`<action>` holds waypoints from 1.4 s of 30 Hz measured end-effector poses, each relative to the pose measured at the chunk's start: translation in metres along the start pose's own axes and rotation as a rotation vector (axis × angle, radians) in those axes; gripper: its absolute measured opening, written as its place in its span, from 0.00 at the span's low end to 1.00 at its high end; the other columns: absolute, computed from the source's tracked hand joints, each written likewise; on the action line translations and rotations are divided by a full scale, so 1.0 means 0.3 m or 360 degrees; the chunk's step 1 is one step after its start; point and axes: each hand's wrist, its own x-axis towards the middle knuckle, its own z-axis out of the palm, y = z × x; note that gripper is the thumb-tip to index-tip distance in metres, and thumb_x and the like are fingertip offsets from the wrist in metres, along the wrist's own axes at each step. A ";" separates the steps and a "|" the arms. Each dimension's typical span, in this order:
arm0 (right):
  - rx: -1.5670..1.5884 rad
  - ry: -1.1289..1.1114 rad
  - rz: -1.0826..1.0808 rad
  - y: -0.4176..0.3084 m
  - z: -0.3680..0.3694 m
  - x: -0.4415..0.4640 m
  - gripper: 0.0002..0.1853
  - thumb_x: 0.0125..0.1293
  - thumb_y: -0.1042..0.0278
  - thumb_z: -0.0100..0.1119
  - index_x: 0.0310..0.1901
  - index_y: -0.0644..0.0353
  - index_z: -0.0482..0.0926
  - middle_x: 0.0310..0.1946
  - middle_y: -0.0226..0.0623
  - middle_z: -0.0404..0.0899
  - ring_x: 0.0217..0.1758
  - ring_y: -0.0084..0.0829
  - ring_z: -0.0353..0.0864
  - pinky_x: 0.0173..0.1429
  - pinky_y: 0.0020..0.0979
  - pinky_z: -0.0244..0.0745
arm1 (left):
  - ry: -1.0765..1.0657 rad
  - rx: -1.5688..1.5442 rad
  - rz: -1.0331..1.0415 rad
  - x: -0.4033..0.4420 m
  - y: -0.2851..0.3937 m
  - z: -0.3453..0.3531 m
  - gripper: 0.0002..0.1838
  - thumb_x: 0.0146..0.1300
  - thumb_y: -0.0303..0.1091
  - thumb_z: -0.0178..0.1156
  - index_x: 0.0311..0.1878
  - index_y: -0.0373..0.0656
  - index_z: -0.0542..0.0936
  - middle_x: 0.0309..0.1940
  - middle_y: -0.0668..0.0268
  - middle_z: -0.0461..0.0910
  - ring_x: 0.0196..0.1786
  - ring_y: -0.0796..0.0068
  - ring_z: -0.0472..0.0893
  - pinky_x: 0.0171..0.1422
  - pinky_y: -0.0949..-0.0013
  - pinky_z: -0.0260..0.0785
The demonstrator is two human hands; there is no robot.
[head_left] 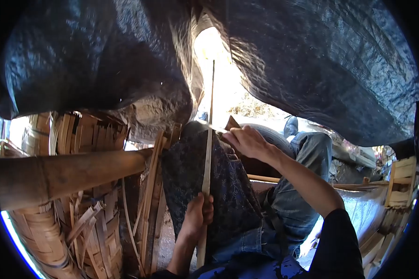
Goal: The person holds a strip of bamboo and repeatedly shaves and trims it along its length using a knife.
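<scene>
My left hand (199, 211) is closed around the lower part of a long, thin bamboo strip (207, 162), which points up and away over my lap. In my right hand (249, 142) is a knife (215, 127); its bright blade lies across the strip, and the fingers cover most of its handle. A dark patterned cloth (184, 162) drapes over my thigh beneath the strip. Just past the right fingers, a brown pointed piece (232, 123) sticks up; whether it belongs to the knife I cannot tell.
A thick bamboo pole (79, 174) juts in from the left. Woven bamboo work (42, 223) and upright split slats (151, 204) stand beside me. Dark plastic sheeting (321, 56) hangs overhead, with a bright gap in the middle. Slatted wood (402, 179) is at the right.
</scene>
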 end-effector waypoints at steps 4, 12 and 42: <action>-0.0058 -0.0048 0.0273 0.157 0.025 0.134 0.27 0.71 0.54 0.45 0.18 0.65 0.73 0.14 0.51 0.74 0.17 0.49 0.76 0.25 0.43 0.70 | 0.0027 0.0070 0.0017 -0.007 0.010 0.002 0.18 0.73 0.46 0.37 0.36 0.45 0.71 0.17 0.79 0.56 0.17 0.87 0.54 0.20 0.78 0.46; -0.0202 -0.0031 0.0702 0.226 -0.069 0.362 0.34 0.73 0.47 0.30 0.26 0.70 0.77 0.23 0.56 0.77 0.31 0.53 0.80 0.43 0.49 0.73 | -0.0096 -0.0252 -0.0136 -0.002 0.035 -0.012 0.18 0.72 0.47 0.40 0.38 0.45 0.72 0.17 0.80 0.56 0.18 0.88 0.54 0.22 0.80 0.46; -0.0334 -0.0362 0.0340 -0.297 -0.048 -0.156 0.27 0.71 0.50 0.41 0.21 0.62 0.74 0.11 0.43 0.74 0.15 0.38 0.79 0.20 0.38 0.76 | 0.0356 -0.0054 0.0380 0.048 -0.073 0.067 0.11 0.63 0.34 0.60 0.39 0.33 0.78 0.25 0.68 0.74 0.18 0.85 0.67 0.19 0.81 0.57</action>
